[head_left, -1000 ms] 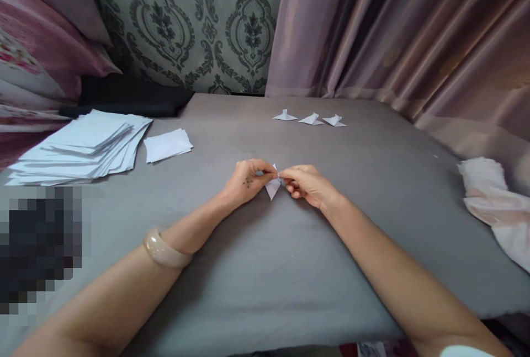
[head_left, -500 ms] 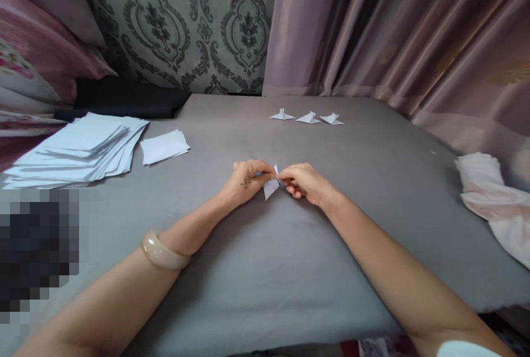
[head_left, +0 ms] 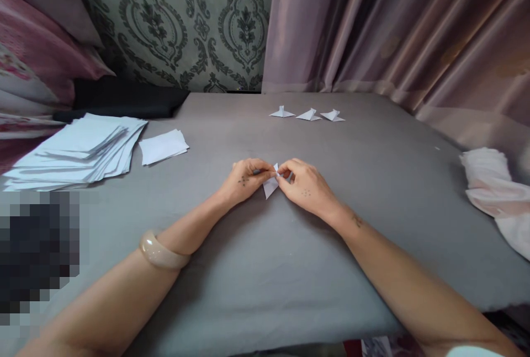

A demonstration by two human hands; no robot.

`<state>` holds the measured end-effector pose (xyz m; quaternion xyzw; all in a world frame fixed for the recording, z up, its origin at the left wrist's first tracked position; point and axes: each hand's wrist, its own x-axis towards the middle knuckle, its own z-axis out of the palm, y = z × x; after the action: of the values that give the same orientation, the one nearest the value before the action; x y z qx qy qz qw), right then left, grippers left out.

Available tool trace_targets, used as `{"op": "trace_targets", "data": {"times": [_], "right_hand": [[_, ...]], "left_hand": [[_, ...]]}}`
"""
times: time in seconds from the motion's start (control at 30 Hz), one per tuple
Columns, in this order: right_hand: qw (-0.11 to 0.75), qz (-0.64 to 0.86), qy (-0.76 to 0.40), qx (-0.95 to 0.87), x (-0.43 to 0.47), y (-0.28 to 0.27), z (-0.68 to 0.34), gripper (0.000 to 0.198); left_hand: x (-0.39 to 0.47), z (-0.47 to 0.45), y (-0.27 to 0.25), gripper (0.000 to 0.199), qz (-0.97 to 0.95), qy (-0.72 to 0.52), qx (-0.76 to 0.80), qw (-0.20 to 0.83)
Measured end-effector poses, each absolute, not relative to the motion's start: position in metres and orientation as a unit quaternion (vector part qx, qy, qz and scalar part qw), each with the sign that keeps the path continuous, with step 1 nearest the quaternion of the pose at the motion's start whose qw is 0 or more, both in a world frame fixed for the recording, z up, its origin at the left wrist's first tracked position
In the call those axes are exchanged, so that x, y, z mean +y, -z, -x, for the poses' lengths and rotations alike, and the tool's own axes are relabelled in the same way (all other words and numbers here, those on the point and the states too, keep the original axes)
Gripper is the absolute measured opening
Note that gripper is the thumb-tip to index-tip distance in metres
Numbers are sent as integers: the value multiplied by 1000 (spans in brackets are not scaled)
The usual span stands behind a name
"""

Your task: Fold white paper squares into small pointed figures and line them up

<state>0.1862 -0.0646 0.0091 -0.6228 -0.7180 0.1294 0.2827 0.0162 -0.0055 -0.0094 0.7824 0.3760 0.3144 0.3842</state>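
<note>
A small folded piece of white paper [head_left: 270,187] is pinched between my two hands over the middle of the grey cloth-covered table [head_left: 256,268]. My left hand [head_left: 247,180] grips its left side with thumb and fingers. From the right, my right hand [head_left: 305,187] closes thumb and forefinger on its upper part. A pointed flap hangs below the fingers and a small tip shows above them; the rest is hidden. Farther back, three folded white paper figures [head_left: 308,115] stand in a row.
At the left lie a large stack of white paper sheets [head_left: 78,150] and a smaller pile of cut paper [head_left: 164,148]. Behind them is a folded black cloth [head_left: 132,97]. Bunched white fabric [head_left: 491,180] rests at the right edge, near the pink curtain [head_left: 372,26].
My right hand has turned over, its back now facing up, and pinches the folded paper with thumb and forefinger. My left hand stays nearly in place.
</note>
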Motion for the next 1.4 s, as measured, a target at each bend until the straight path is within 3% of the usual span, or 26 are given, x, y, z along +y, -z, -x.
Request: {"op": "trace_targets", "data": {"times": [0.23, 1.0, 1.07, 1.13, 1.23, 1.4], "right_hand": [[249, 636, -100, -723, -68, -14, -185, 9], [263, 637, -141, -711, -64, -14, -186, 12], [247, 637, -166, -711, -63, -15, -194, 20], [235, 644, -177, -706, -62, -16, -202, 30], [233, 636, -185, -712, -59, -15, -208, 28], [232, 603, -199, -737, -57, -7, -203, 26]], "left_hand": [[-6, -16, 8, 16, -792, -313, 373, 368], [-9, -17, 3, 17, -832, -270, 377, 305], [-10, -16, 2, 15, -821, -276, 381, 323], [-12, -15, 2, 26, -813, -283, 391, 326], [-15, -12, 4, 52, -809, -274, 427, 296], [-14, -7, 10, 48, -807, -248, 462, 271]]}}
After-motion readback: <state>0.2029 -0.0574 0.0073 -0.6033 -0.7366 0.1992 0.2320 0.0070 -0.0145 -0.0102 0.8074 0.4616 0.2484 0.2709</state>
